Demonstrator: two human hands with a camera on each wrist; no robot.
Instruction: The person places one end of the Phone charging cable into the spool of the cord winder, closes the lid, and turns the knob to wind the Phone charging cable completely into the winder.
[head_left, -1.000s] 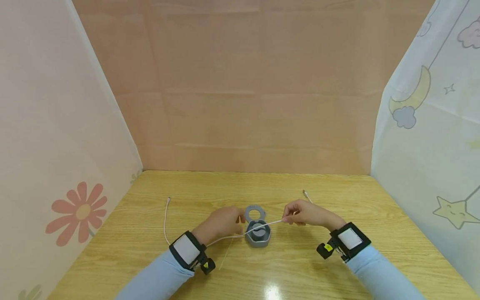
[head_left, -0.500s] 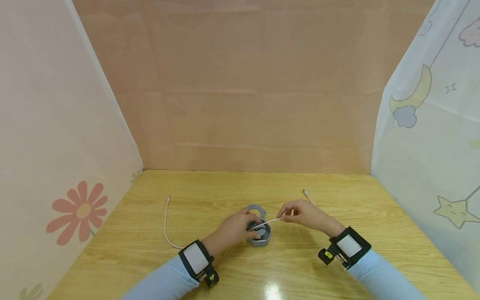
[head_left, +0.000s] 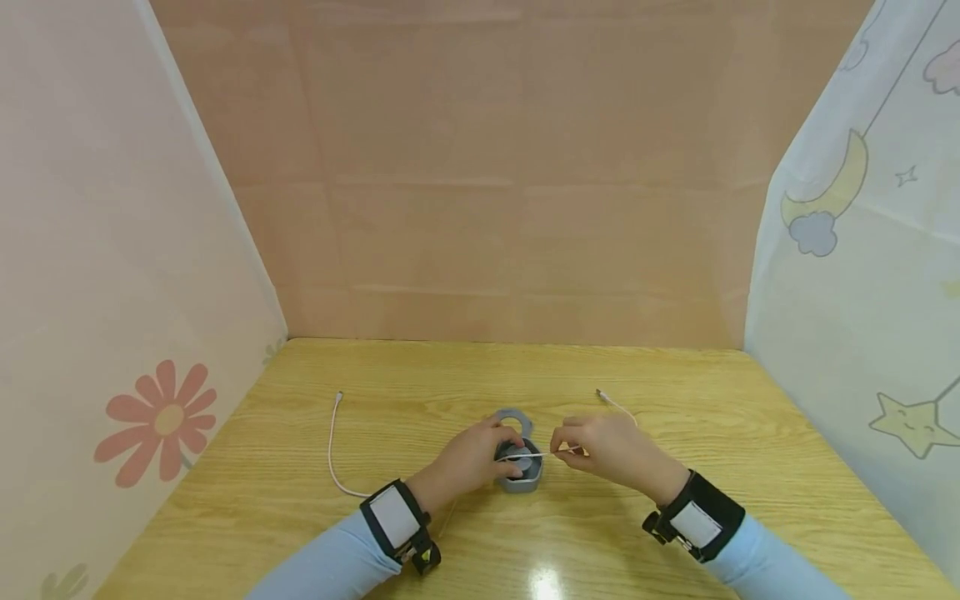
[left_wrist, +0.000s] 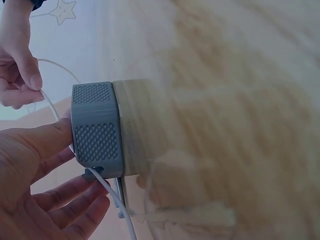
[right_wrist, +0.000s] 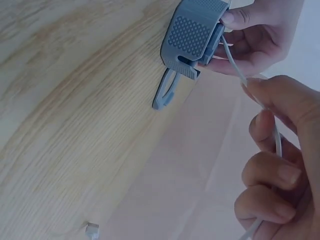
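Winding the white cable into the little gray case

The gray case sits mid-tabletop with its ring lid flipped open behind it. The left hand has its grip wrapped around the case, thumb on the textured wall, steadying it. The right hand is pinching the white cable just beside the case, and the cable runs across the top and out a notch low in the side. I'd say keep the line lightly taut, feed short lengths, and don't let the case spin. The loose plug ends lie well apart, so watch they don't snag.
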